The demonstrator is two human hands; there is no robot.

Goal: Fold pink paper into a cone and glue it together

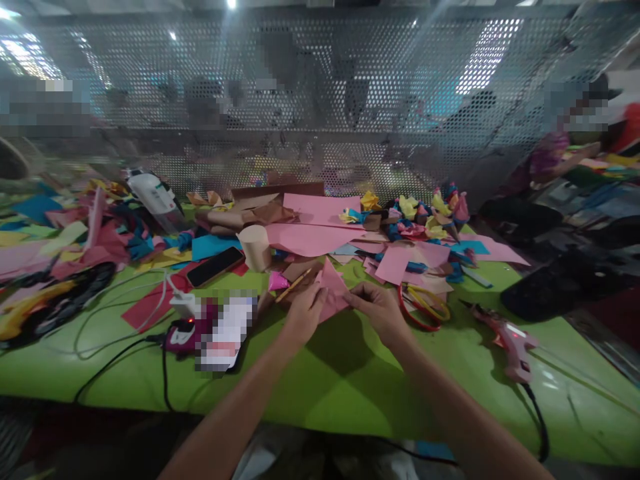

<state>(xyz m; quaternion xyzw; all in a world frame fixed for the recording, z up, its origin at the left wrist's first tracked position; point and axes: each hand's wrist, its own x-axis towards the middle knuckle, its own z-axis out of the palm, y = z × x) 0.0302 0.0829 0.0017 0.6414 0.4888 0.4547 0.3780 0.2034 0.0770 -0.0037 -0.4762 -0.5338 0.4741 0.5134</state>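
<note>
A sheet of pink paper (332, 283) with a pointed top is held up just above the green table. My left hand (306, 308) is closed on its left side, thumb laid over the paper. At the right corner, my right hand (375, 301) pinches the edge between thumb and fingers. Behind my left hand lies a pencil (293, 285), near a small bright pink piece (278, 281) and a cardboard tube (255, 247). Red and yellow rings (425, 310), perhaps tape or scissor handles, rest to the right of my right hand.
On the right of the green table (320, 393) lies a pink glue gun (513, 347) with a cord. Left are a lit phone (227, 337), a power strip (183, 337), cables and a dark phone (215, 267). Coloured paper (320, 237) and a white bottle (156, 199) stand before a perforated metal panel (320, 100).
</note>
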